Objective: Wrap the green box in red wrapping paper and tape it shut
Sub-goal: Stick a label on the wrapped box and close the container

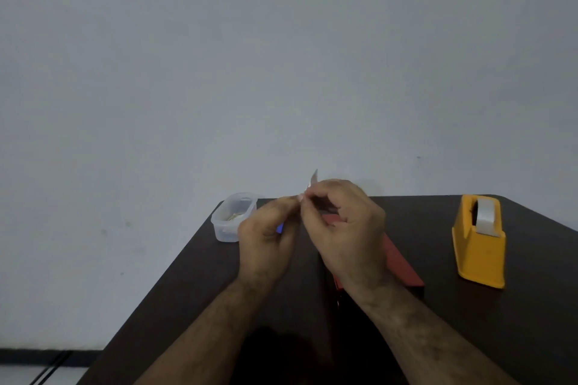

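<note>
Both hands are raised above the dark table and meet at the fingertips around a small strip of clear tape [313,179] that sticks up between them. My left hand [268,236] pinches its lower end, and my right hand [342,228] pinches it from the right. Under my right hand lies the box wrapped in red paper [402,262], mostly hidden by the hand and wrist. No green surface of the box shows. A small blue object [280,227] peeks out below my left fingers.
A yellow tape dispenser [478,247] with a white roll stands at the right of the dark table [531,322]. A clear plastic container [233,216] with small pale items sits at the far left corner. A grey wall lies behind; the floor shows at lower left.
</note>
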The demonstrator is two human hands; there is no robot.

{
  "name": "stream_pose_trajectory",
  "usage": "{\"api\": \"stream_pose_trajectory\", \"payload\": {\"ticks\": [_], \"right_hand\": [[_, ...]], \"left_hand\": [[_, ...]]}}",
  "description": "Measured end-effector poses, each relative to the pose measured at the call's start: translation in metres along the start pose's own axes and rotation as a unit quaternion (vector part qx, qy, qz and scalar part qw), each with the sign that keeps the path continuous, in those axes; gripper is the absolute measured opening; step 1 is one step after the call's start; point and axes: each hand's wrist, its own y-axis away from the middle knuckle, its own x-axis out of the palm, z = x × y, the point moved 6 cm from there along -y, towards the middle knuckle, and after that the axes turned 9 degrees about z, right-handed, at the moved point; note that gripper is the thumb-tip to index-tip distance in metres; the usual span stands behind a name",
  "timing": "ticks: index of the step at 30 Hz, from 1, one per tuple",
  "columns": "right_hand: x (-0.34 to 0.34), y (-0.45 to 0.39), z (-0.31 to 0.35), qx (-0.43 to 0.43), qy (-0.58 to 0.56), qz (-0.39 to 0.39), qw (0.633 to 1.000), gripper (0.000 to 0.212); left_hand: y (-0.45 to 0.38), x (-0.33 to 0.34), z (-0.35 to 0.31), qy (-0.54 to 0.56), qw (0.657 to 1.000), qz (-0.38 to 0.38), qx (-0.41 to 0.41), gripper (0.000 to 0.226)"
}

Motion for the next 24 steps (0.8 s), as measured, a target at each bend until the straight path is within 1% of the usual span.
{"api": "stream_pose_trajectory", "payload": {"ticks": [2, 4, 5, 7, 8, 9, 10, 12, 15, 17, 18, 19, 21, 24], "right_hand": [[-0.005, 0.006, 0.003, -0.031, 0.027, -0.023, 0.999, 0.015], [-0.011, 0.01, 0.007, -0.074, 0.069, -0.042, 0.994, 0.014], [-0.013, 0.012, 0.008, -0.096, 0.102, -0.044, 0.989, 0.012], [-0.014, 0.015, 0.009, -0.118, 0.166, -0.041, 0.978, 0.01], [-0.014, 0.015, 0.009, -0.118, 0.187, -0.036, 0.975, 0.01], [-0.012, 0.015, 0.007, -0.114, 0.2, -0.03, 0.973, 0.011], [-0.009, 0.015, 0.006, -0.109, 0.207, -0.024, 0.972, 0.012], [-0.005, 0.014, 0.005, -0.103, 0.197, -0.011, 0.975, 0.01], [-0.002, 0.013, 0.005, -0.096, 0.181, 0.003, 0.979, 0.013], [-0.001, 0.012, 0.003, -0.071, 0.154, 0.015, 0.985, 0.017], [-0.002, 0.011, 0.001, -0.052, 0.127, 0.02, 0.99, 0.019], [-0.002, 0.011, -0.001, -0.033, 0.1, 0.024, 0.994, 0.022], [-0.003, 0.01, -0.005, -0.009, 0.075, 0.029, 0.997, 0.026], [-0.004, 0.009, -0.009, 0.002, 0.09, 0.034, 0.995, 0.028]], "left_hand": [[0.001, 0.003, 0.002, 0.025, 1.0, 0.016, -0.002, 0.034], [0.003, 0.001, -0.003, 0.038, 0.999, 0.008, 0.01, 0.043], [0.003, -0.002, -0.007, 0.034, 0.999, -0.009, 0.015, 0.042], [0.002, -0.01, -0.008, 0.033, 0.998, -0.045, -0.003, 0.026], [0.001, -0.01, -0.004, 0.069, 0.996, -0.048, -0.038, 0.021], [-0.001, -0.007, 0.001, 0.142, 0.986, -0.033, -0.084, 0.02], [-0.003, -0.002, 0.003, 0.222, 0.967, -0.01, -0.125, 0.02], [-0.005, 0.008, 0.0, 0.341, 0.924, 0.022, -0.17, 0.018], [-0.006, 0.015, -0.005, 0.413, 0.886, 0.03, -0.207, 0.019], [-0.006, 0.016, -0.002, 0.457, 0.86, 0.022, -0.226, 0.019], [-0.005, 0.016, 0.002, 0.473, 0.849, 0.016, -0.237, 0.022], [-0.005, 0.015, 0.004, 0.481, 0.841, 0.011, -0.246, 0.026], [-0.005, 0.015, 0.006, 0.48, 0.837, 0.018, -0.262, 0.03], [-0.004, 0.016, 0.007, 0.473, 0.838, 0.038, -0.269, 0.029]]}}
